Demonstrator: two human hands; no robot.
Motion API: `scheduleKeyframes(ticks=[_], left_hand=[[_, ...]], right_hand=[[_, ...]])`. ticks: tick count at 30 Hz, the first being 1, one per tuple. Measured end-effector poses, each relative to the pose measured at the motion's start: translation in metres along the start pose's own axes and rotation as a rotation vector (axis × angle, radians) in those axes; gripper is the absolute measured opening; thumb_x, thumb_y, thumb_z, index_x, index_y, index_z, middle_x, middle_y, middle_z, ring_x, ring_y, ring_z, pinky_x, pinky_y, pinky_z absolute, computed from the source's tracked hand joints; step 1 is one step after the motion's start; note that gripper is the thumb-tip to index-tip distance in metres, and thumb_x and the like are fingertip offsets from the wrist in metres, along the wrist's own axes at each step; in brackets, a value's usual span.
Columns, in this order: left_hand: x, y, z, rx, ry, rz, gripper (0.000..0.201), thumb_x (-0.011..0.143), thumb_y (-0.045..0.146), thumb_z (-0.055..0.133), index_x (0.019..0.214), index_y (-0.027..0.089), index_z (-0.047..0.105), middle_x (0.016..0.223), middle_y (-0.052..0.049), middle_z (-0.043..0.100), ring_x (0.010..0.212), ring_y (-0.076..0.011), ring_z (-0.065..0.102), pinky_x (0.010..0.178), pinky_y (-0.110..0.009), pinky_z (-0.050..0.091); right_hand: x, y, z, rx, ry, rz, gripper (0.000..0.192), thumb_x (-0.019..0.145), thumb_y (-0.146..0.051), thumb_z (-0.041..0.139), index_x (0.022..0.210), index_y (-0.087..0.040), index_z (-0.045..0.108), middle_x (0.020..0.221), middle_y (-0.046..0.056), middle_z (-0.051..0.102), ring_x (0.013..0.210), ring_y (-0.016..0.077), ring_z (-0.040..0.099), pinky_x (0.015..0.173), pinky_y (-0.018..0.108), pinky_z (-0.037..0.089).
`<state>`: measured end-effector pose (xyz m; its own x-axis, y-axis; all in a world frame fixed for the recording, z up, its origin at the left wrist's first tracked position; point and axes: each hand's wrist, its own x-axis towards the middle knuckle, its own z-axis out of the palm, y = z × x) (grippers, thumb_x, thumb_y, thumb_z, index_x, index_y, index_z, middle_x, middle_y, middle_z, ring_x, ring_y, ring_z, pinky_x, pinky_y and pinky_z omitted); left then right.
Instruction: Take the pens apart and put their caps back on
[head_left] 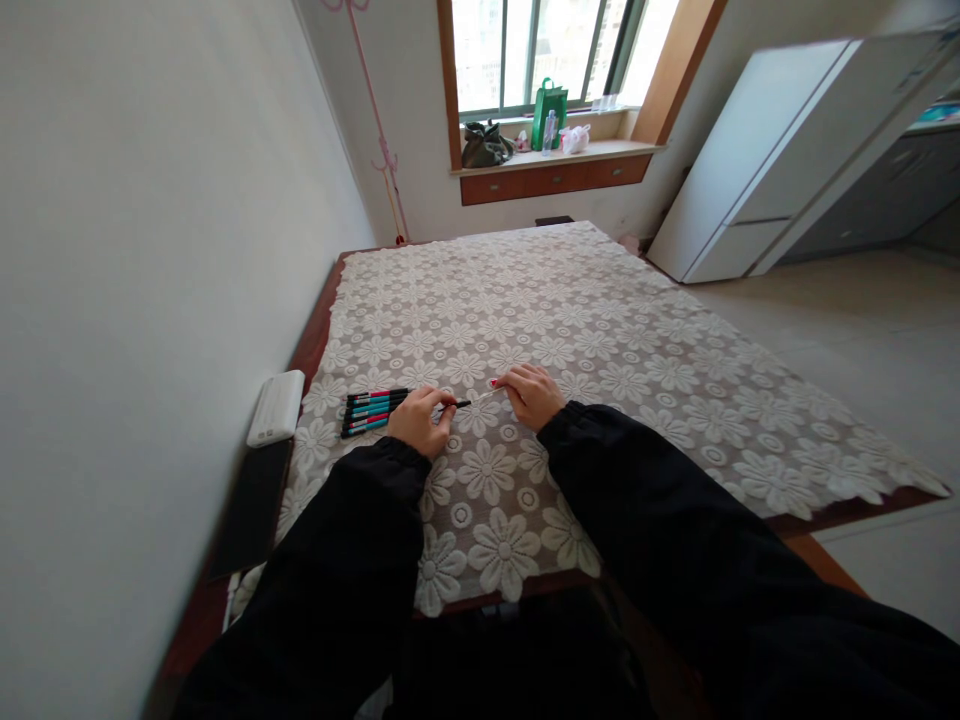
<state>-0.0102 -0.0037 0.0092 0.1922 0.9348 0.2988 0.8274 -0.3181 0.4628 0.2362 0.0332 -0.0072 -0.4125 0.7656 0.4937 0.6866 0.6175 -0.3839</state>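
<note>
My left hand point(421, 420) is closed around a slim black pen point(463, 403), whose dark tip sticks out to the right between thumb and fingers. My right hand point(531, 394) pinches a thin whitish stick point(487, 394), with a small red piece point(494, 383) at the fingertips. The stick's left end lies close to the pen's tip; whether they touch I cannot tell. Just left of my left hand, several pens point(367, 411) with black, red and blue barrels lie side by side in a row, their right ends partly hidden by that hand.
A flower-patterned lace tablecloth point(504, 552) covers the table. On its left edge, by the wall, are a white box-shaped device point(276, 408) and a flat black object point(253, 510). Beyond the table stand a windowsill with bags point(550, 115) and a white refrigerator point(780, 140).
</note>
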Motion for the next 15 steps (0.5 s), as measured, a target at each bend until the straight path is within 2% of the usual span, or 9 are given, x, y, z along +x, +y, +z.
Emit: scheduleKeyframes(ticks=[5, 11, 15], left_hand=[[0.0003, 0.0009, -0.0002, -0.012, -0.008, 0.008, 0.014, 0.09, 0.028, 0.064, 0.097, 0.025, 0.075, 0.101, -0.002, 0.074, 0.088, -0.0195, 0.066, 0.079, -0.032, 0.05], [0.0008, 0.0017, -0.0003, -0.03, -0.027, 0.027, 0.015, 0.09, 0.029, 0.064, 0.099, 0.025, 0.075, 0.1, -0.002, 0.073, 0.083, -0.0181, 0.065, 0.075, -0.03, 0.049], [0.0004, 0.0003, 0.0025, -0.037, -0.095, 0.083, 0.018, 0.092, 0.031, 0.063, 0.104, 0.025, 0.074, 0.087, -0.001, 0.071, 0.076, -0.0171, 0.063, 0.072, -0.03, 0.047]], right_hand=[[0.0001, 0.0012, 0.0007, 0.009, -0.005, -0.014, 0.022, 0.097, -0.014, 0.05, 0.098, -0.023, 0.071, 0.096, 0.005, 0.073, 0.096, 0.0224, 0.062, 0.088, 0.036, 0.044], [0.0003, 0.0039, 0.0038, 0.075, -0.054, -0.107, 0.024, 0.099, -0.016, 0.05, 0.104, -0.023, 0.072, 0.102, 0.005, 0.075, 0.095, 0.0226, 0.064, 0.09, 0.037, 0.05], [-0.0005, 0.002, 0.0051, 0.178, -0.078, -0.191, 0.024, 0.102, -0.022, 0.051, 0.114, -0.025, 0.071, 0.101, 0.005, 0.077, 0.098, 0.0218, 0.066, 0.088, 0.036, 0.052]])
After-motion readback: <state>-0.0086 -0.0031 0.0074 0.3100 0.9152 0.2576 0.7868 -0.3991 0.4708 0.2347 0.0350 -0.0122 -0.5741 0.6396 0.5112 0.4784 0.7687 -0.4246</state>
